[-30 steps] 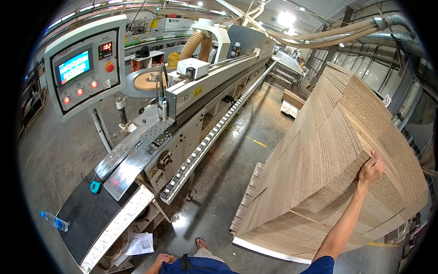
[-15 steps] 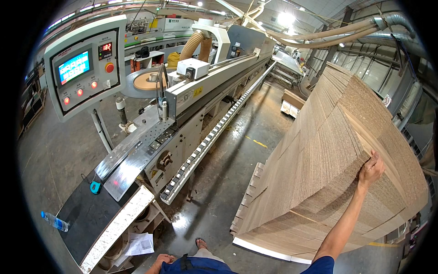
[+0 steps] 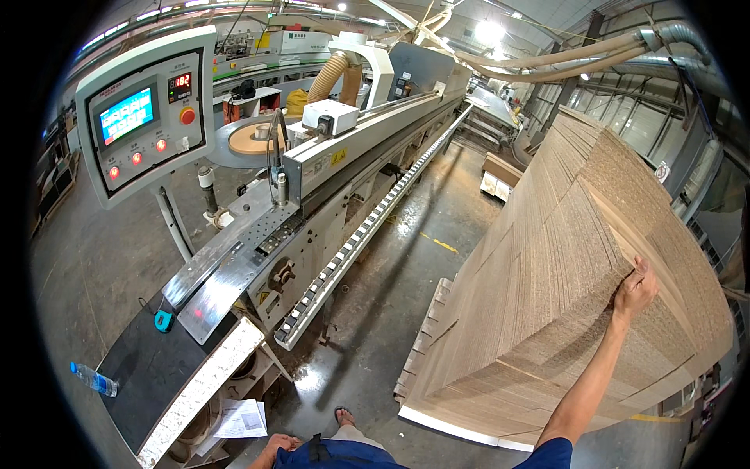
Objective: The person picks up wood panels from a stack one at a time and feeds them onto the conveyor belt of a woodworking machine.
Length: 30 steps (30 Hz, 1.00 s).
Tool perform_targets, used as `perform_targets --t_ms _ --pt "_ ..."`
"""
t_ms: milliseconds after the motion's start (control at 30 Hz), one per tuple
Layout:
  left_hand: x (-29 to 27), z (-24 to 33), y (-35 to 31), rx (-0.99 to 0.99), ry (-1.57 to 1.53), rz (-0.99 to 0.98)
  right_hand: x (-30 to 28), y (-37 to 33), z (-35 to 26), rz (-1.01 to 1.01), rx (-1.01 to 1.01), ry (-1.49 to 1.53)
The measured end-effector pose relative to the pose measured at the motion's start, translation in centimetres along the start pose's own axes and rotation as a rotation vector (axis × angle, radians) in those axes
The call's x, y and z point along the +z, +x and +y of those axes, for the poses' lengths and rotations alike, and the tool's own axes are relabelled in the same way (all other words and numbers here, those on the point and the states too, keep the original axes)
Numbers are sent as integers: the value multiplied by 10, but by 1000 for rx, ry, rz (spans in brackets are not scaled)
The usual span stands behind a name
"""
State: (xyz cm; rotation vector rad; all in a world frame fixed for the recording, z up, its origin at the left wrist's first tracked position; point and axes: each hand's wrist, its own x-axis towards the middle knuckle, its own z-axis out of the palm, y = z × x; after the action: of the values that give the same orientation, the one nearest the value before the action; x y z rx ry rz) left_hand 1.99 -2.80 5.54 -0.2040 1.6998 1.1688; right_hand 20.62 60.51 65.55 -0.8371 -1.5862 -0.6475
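A large stack of particleboard panels stands on my right, their rough brown edges showing. My right arm reaches across to its upper near corner. There my right hand is closed on the edge of a panel, fingers curled and thumb side up; the fingertips are partly hidden. My left hand is low by my waist at the lower edge of the view, its fingers curled and apparently holding nothing.
A long edge-banding machine with a roller rail runs away on the left. Its control panel is lit. A water bottle and a teal tape measure rest on the black table. Papers lie below.
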Motion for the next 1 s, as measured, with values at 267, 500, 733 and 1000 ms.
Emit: perform_targets --t_ms 267,500,733,1000 --pt "2 12 -5 -105 20 1 -3 0 -4 84 -52 -7" --pt "-21 -56 54 92 -96 -182 -5 2 -10 12 14 -42" --pt "-21 -68 72 -91 -845 -541 -4 1 -7 24 11 20" --pt "-6 -35 38 -121 50 62 0 0 -3 17 -22 -12"
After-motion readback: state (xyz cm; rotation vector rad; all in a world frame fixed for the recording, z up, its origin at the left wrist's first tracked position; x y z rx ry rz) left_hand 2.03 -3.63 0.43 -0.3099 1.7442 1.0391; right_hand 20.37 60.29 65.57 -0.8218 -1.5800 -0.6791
